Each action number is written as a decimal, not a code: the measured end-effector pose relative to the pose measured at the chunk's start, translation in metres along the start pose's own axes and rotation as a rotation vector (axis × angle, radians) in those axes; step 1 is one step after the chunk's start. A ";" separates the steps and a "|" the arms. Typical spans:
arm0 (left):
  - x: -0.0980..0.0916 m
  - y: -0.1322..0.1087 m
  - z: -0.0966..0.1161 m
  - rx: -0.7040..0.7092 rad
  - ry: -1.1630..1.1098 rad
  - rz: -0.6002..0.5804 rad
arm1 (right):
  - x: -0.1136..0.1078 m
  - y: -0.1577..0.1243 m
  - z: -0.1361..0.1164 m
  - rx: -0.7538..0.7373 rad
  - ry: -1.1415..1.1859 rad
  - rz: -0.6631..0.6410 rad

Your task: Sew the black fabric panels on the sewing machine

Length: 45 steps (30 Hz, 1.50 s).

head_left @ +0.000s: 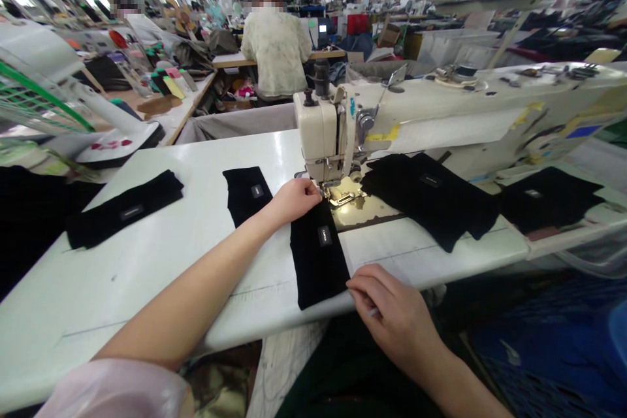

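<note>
A black fabric piece with a small dark label lies on the white table, its far end beside the needle area of the sewing machine. My left hand pinches its far edge close to the presser foot. At the near right corner, my right hand grips the same piece between thumb and fingers. Something small and pale shows under the right hand's fingers; I cannot make out what it is. Another labelled black piece lies partly behind my left hand.
One more black piece lies at the table's left. Right of the needle are stacked black pieces and a further pile. A white fan stands at the left. A person sits beyond the table, back turned.
</note>
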<state>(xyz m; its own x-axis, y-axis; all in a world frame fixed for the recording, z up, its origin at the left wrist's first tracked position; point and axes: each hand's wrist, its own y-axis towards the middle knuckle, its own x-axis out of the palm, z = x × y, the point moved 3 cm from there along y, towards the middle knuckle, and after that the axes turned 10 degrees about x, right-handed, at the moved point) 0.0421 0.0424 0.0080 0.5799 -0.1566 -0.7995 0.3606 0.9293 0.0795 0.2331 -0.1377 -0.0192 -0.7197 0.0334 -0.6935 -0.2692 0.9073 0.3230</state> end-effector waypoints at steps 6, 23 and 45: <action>0.003 0.002 -0.003 0.008 0.022 0.006 | 0.003 -0.001 0.000 0.013 -0.030 -0.012; 0.002 0.002 -0.001 0.007 0.074 0.035 | 0.004 0.000 -0.001 0.019 -0.049 -0.011; -0.002 0.006 0.001 -0.004 0.120 0.019 | 0.000 0.006 -0.004 0.049 -0.113 -0.077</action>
<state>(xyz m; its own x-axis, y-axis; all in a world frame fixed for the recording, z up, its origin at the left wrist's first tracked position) 0.0436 0.0482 0.0104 0.4950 -0.0980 -0.8633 0.3475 0.9330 0.0934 0.2292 -0.1341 -0.0146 -0.6205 0.0071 -0.7842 -0.2877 0.9282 0.2361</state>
